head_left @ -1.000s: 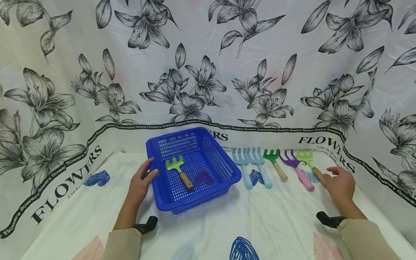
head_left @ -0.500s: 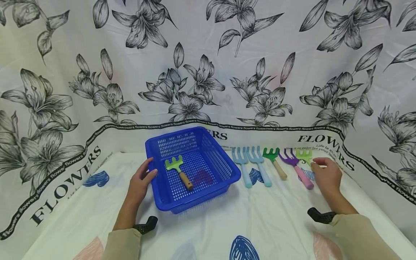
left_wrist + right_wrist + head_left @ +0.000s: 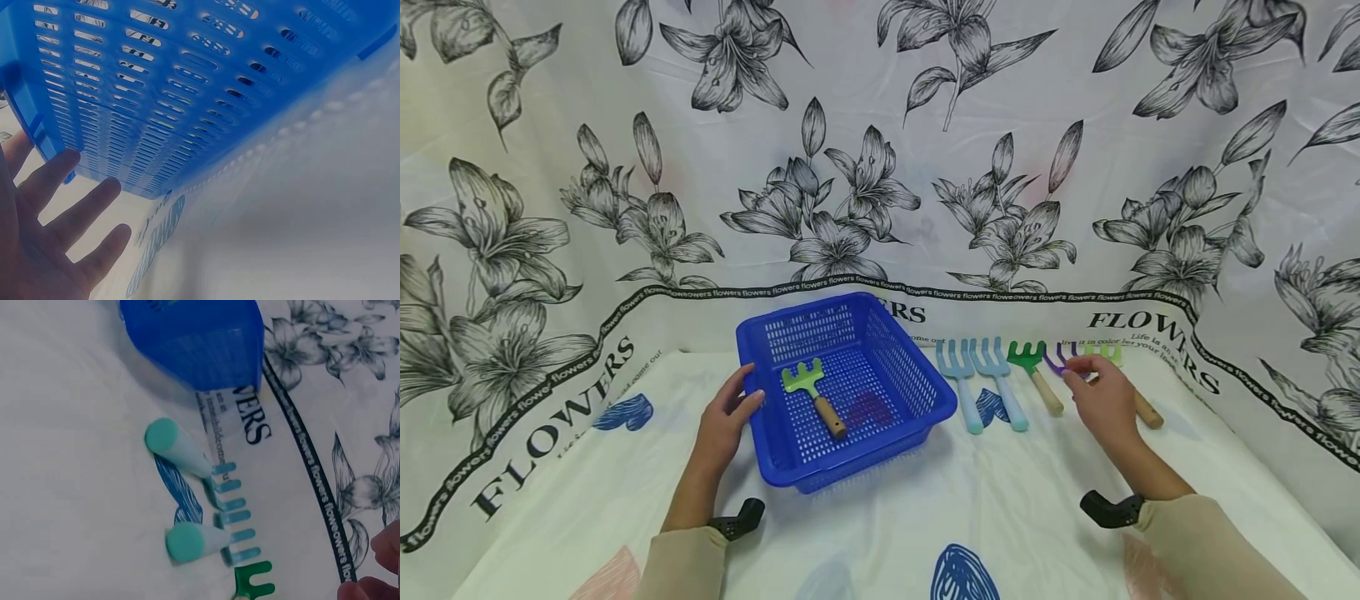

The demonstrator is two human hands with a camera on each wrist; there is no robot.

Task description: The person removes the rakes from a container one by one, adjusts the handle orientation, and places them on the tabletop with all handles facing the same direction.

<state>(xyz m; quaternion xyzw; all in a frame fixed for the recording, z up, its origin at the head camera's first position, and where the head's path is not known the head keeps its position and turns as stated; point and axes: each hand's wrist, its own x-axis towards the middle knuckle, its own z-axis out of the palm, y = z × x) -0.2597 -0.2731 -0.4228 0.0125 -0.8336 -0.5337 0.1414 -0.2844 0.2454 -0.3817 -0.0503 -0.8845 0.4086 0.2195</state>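
My left hand (image 3: 721,425) grips the left rim of a blue plastic basket (image 3: 936,408), thumb and forefinger over the edge. In the left wrist view the other fingers (image 3: 94,209) spread outside its slotted wall. A light green hand fork (image 3: 826,414) with a wooden handle lies inside. My right hand (image 3: 1105,400) is over a purple hand fork (image 3: 1057,357), fingertips right at its neck, hiding its pink handle. In the right wrist view a gap shows between two fingertips (image 3: 389,545). Beside that hand lies another light green fork (image 3: 1147,412), partly hidden.
Left of the right hand, two light blue hand forks (image 3: 967,408) (image 3: 1011,404) and a green one (image 3: 1043,392) with a wooden handle lie side by side. A floral curtain (image 3: 880,167) hangs behind the cloth-covered table (image 3: 865,542).
My right hand has moved left from the light green fork's handle, past its neck, to the purple fork. That light green fork stays in its place. The left hand and basket hold still.
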